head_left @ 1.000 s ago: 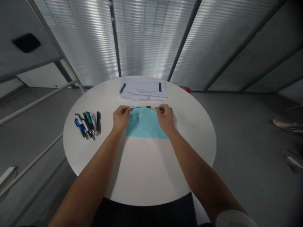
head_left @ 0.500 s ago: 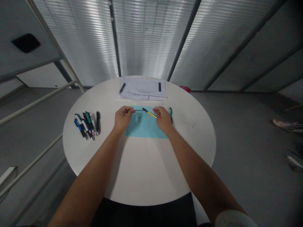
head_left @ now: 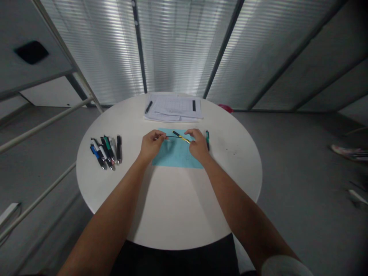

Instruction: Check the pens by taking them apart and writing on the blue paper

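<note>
Above a light blue sheet point(head_left: 176, 157), my left hand point(head_left: 151, 145) pinches the end of a thin dark stick point(head_left: 173, 136) that looks like a pen refill. My right hand point(head_left: 199, 146) is closed on the near end of a yellow pen barrel point(head_left: 184, 139) with a black far end, its index finger raised off it. The stick reaches right to the yellow barrel and crosses it in view; whether they touch I cannot tell. Just right of my right hand a green and black pen point(head_left: 207, 138) lies on the table, partly covered.
Several pens point(head_left: 107, 151) lie bunched on the left of the round white table point(head_left: 181, 207). Stacked printed papers point(head_left: 172, 109) with a black pen point(head_left: 148, 107) on top are at the back. A white metal frame point(head_left: 46, 124) stands at the left.
My left hand has shifted slightly right with the thin stick, which now reaches further over the yellow barrel. My right index finger has lifted away from the barrel.
</note>
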`<state>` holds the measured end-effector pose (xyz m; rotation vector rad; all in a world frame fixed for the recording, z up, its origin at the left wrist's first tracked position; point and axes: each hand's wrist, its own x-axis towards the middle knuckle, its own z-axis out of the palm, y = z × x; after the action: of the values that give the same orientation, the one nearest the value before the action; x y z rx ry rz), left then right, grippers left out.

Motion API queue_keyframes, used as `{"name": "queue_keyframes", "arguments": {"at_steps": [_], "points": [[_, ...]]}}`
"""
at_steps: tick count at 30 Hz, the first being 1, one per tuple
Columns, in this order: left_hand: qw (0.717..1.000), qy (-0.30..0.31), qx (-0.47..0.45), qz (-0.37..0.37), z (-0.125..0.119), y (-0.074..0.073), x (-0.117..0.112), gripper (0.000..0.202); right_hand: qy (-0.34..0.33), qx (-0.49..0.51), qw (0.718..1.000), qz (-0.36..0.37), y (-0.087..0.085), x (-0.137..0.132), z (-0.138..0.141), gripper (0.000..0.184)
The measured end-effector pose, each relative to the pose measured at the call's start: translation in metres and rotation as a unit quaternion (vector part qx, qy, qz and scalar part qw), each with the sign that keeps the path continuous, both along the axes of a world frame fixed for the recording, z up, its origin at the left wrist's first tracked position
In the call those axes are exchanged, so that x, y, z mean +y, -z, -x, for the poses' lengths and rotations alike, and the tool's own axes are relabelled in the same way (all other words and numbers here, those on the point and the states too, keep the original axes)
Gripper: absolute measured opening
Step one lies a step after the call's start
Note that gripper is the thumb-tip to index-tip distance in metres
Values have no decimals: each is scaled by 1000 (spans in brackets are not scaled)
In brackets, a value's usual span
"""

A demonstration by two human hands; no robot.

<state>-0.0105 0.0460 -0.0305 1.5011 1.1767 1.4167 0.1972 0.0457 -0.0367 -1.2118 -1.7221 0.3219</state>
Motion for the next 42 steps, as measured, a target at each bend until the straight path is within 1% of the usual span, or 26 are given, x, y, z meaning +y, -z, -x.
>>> {"name": "queue_keyframes", "arguments": {"at_steps": [3, 7, 10, 12, 16, 20, 22, 25, 27, 28, 31, 33, 36, 39, 42], "points": [[1000, 5, 0, 4, -1, -1, -1, 11, -4, 11, 1000, 7, -1, -1, 3, 39], [1000, 0, -5, 15, -2, -2, -2, 11, -47, 13, 998, 44, -3, -4, 8, 21], [1000, -1, -10, 15, -2, -3, -3, 11, -85, 28, 993, 78, -3, -5, 8, 20], [1000, -4, -14, 21, -2, -4, -3, 10, -95, 38, 991, 91, -4, -6, 7, 22], [1000, -10, -5, 19, -1, -4, -2, 9, -72, 5, 994, 76, -7, -6, 7, 20], [1000, -15, -2, 11, 3, -2, 1, 10, -43, -36, 998, 34, -8, -4, 5, 17], [999, -31, -9, 7, 7, -1, 4, 11, -24, -35, 999, 16, -7, -2, 2, 17], [997, -76, -21, -4, 12, 0, 7, 11, 23, -44, 999, 7, -5, 1, -1, 17], [995, -96, -7, -8, 15, 0, 8, 10, 45, -62, 997, 12, -4, 1, -3, 18], [995, -96, 12, -9, 15, -1, 7, 11, 48, -73, 996, 18, -4, 1, -3, 18], [992, -64, 102, -25, 14, -1, 4, 13, 52, -112, 992, 36, -3, 1, -2, 17], [986, -31, 158, -53, 11, -1, 1, 13, 62, -135, 988, 40, -3, 1, -1, 15], [972, 22, 215, -87, 8, -1, -2, 10, 70, -160, 983, 49, -2, 1, 1, 12], [960, 60, 261, -85, 7, 1, -4, 10, 68, -173, 980, 65, 0, 0, 2, 11], [951, 66, 293, -74, 7, 3, -5, 14, 63, -187, 977, 78, 1, 0, 3, 9]]}}
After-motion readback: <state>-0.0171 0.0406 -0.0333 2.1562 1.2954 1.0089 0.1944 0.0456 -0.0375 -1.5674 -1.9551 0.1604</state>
